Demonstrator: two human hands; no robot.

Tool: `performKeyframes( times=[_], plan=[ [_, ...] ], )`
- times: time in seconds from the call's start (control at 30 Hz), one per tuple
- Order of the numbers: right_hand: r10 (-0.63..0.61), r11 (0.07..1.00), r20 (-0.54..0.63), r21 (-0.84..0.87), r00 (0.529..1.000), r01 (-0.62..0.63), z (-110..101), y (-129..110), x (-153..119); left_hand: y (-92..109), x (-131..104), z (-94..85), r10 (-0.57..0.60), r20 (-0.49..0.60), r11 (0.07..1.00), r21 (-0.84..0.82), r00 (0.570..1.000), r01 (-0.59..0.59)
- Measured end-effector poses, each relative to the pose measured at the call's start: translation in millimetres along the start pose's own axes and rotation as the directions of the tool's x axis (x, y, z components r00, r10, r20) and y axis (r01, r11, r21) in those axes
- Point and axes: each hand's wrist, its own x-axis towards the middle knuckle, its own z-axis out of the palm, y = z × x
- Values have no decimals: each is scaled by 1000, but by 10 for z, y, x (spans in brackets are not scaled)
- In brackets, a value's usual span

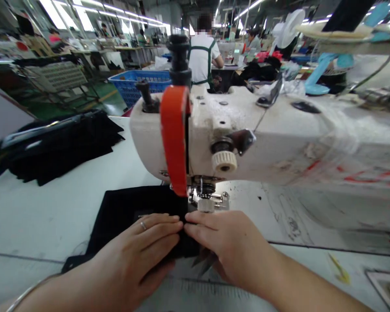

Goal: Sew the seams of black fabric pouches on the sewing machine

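A piece of black fabric (126, 203) lies flat on the sewing machine's bed, its right edge by the presser foot. My left hand (149, 242), with a ring on one finger, rests on it with fingers stretched out. Fingertips of my right hand (227, 242) press the cloth's right edge just in front of the sewing machine (247, 130), almost touching the left fingertips. From under my right palm stick out the grey pointed blades of thread snips (203, 263); the curled fingers around them are mostly hidden. The needle is hard to make out behind the orange guard (174, 138).
To the left, a stack of black fabric pieces (61, 143) lies on the white table (52, 216). Behind the machine stand a blue basket (139, 80) and a person in a white shirt (201, 58), back turned. A yellow item (339, 269) lies at the right.
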Motion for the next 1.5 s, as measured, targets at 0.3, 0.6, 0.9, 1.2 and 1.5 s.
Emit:
performKeyframes(
  times=[0.3, 0.6, 0.9, 1.2, 1.5],
  plan=[
    [187, 981, 18, -58, 982, -186, 52, 12, 91, -276, 154, 19, 39, -103, 995, -86, 994, -48],
    [259, 947, -41, -185, 965, -262, 78, -7, 161, -523, 332, 32, 48, -78, 996, -66, 996, -53],
    [276, 949, -275, -76, 921, -307, -14, 37, 85, -789, 403, -2, 207, -118, 975, -52, 971, -214],
    [294, 894, -269, -261, 917, -364, -73, 121, 56, -789, 349, -23, 172, -155, 981, -67, 973, -184],
    [120, 968, -323, -170, 939, -182, 112, 46, 171, -456, 403, 97, 116, -211, 993, 32, 971, -112]
  ],
)
